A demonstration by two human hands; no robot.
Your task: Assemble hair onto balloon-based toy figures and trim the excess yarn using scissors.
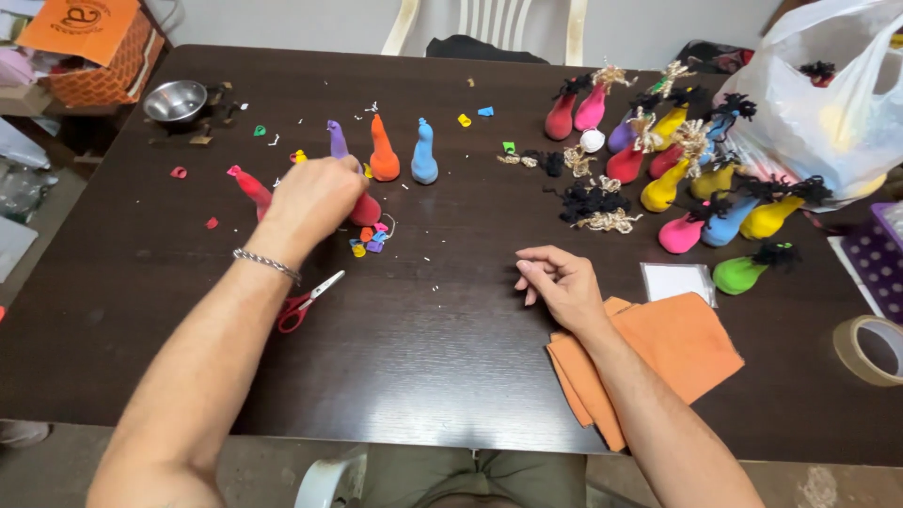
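My left hand reaches over the dark table, its fingers closed around a red filled balloon standing near the middle left. A purple balloon, an orange balloon and a light blue balloon stand upright just behind it. Another red balloon lies to the left of the hand. My right hand rests on the table with its fingers loosely curled and nothing in it, its wrist over orange cloth pieces.
Red-handled scissors lie under my left forearm. Small coloured scraps are scattered around. Several balloon figures with yarn hair crowd the right, beside a white plastic bag. A tape roll and a metal bowl sit near the edges.
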